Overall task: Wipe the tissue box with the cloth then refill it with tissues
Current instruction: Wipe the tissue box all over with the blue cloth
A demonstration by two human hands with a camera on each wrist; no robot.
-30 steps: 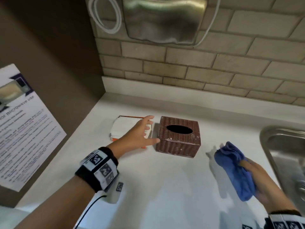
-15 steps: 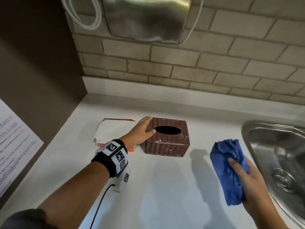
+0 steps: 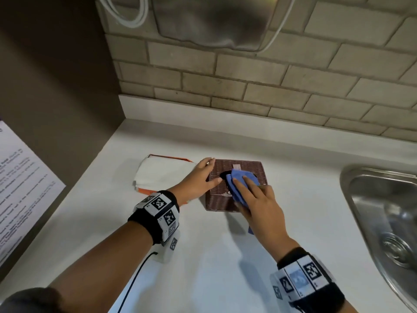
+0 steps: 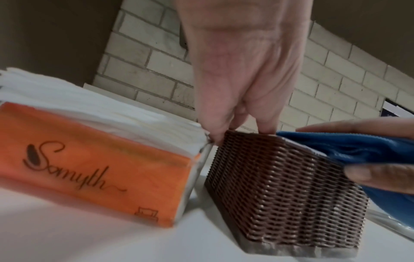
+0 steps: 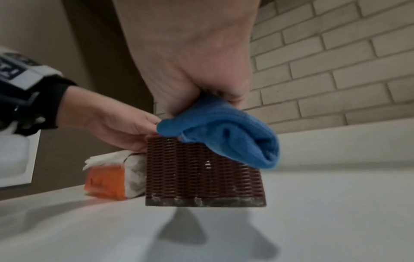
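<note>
The brown woven tissue box [image 3: 239,195] stands on the white counter [image 3: 214,267] with its oval opening on top. My left hand [image 3: 204,177] steadies it at its left edge, thumb on the top and fingertips [image 4: 266,128] touching the top rim. My right hand [image 3: 252,195] holds the bunched blue cloth [image 3: 239,179] and presses it onto the box top, over the opening. In the left wrist view the cloth [image 4: 347,148] sits between right thumb and fingers. Left of the box lies the orange tissue pack [image 3: 162,175], white tissues showing.
A steel sink [image 3: 383,222] is sunk into the counter at the right. A brick wall [image 3: 270,91] with a steel hand dryer [image 3: 214,21] rises behind. A printed notice [image 3: 24,188] hangs on the dark left wall. A cable [image 3: 135,283] trails from my left wrist.
My right hand has carried the cloth left from beside the sink onto the top of the box. My left hand has settled on the box's left edge.
</note>
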